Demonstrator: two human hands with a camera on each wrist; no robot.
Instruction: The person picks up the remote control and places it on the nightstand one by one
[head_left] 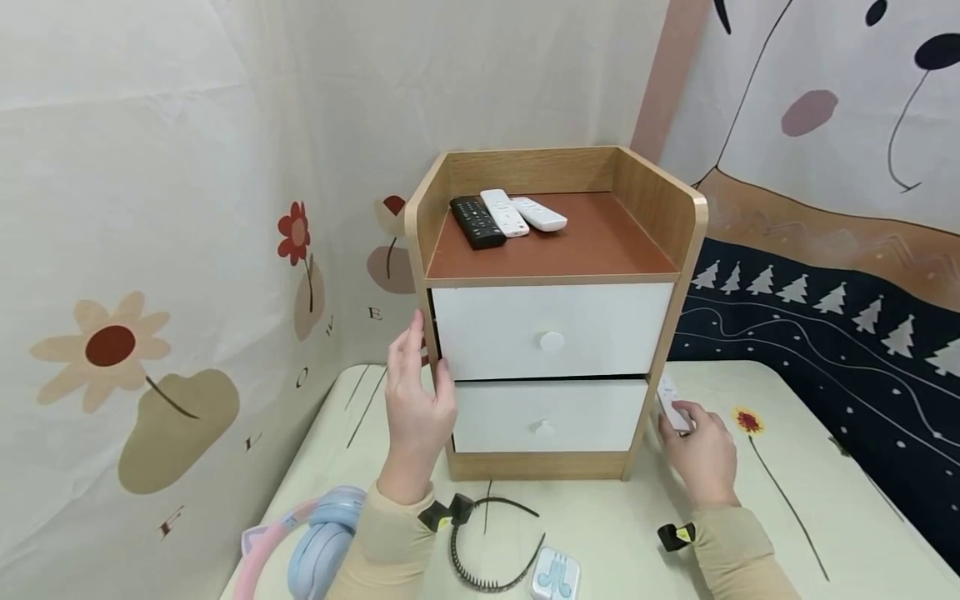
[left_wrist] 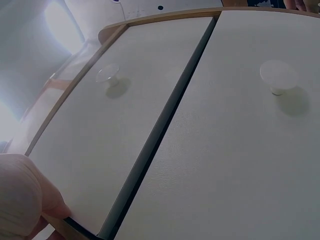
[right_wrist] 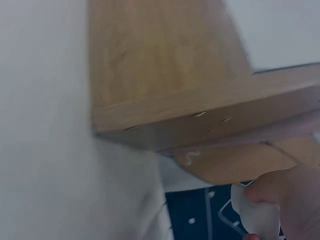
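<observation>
A small wooden cabinet point(head_left: 540, 467) with two white drawers stands in the middle of the head view. My left hand point(head_left: 420, 400) rests on its left side, fingers extended upward along the panel. In the left wrist view the thumb point(left_wrist: 52, 200) lies at the front edge beside the upper drawer point(left_wrist: 100, 135). Low by the cabinet's right side, my right hand point(head_left: 702, 454) holds a white remote control point(head_left: 669, 396) between thumb and fingers. The right wrist view shows this remote partly covered by the hand, below the cabinet's wooden side.
One black remote point(head_left: 477, 222) and two white remotes point(head_left: 504, 212) lie on the cabinet's brown top. In front are a black headband point(head_left: 487, 586) and an earphone case point(head_left: 556, 575). Pink and blue headphones point(head_left: 322, 542) lie at the front left. Printed cloth point(head_left: 825, 258) hangs behind.
</observation>
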